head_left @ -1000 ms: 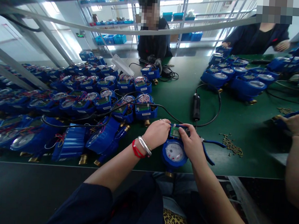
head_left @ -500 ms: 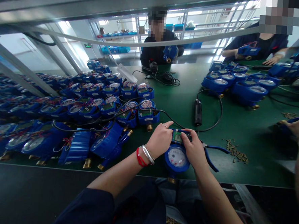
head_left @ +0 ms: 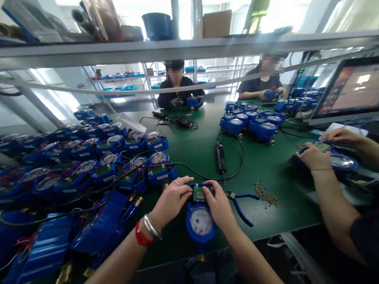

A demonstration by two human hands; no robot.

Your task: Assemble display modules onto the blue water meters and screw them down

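A blue water meter [head_left: 201, 223] lies near the table's front edge, its round white dial facing up and a brass fitting toward me. At its far end sits a green circuit board with a small display [head_left: 199, 195]. My right hand [head_left: 220, 204] grips the meter's upper right side, the thumb on the board beside the display. My left hand [head_left: 172, 203] is at the upper left edge, fingers stretched out and apart from the thumb; whether the fingertips touch the housing is hard to see. Blue-handled pliers [head_left: 241, 205] lie right of my right hand.
Rows of blue meters [head_left: 107, 171] with loose wires fill the left side. A corded black electric screwdriver [head_left: 220, 157] and small brass screws [head_left: 266, 194] lie to the right. At right, a co-worker's hands [head_left: 317, 157] handle another meter. A metal shelf [head_left: 182, 49] crosses overhead.
My view has tilted up and swung right, bringing a monitor into sight. My left hand's fingers have loosened and spread at the meter's edge. My right hand keeps its grip.
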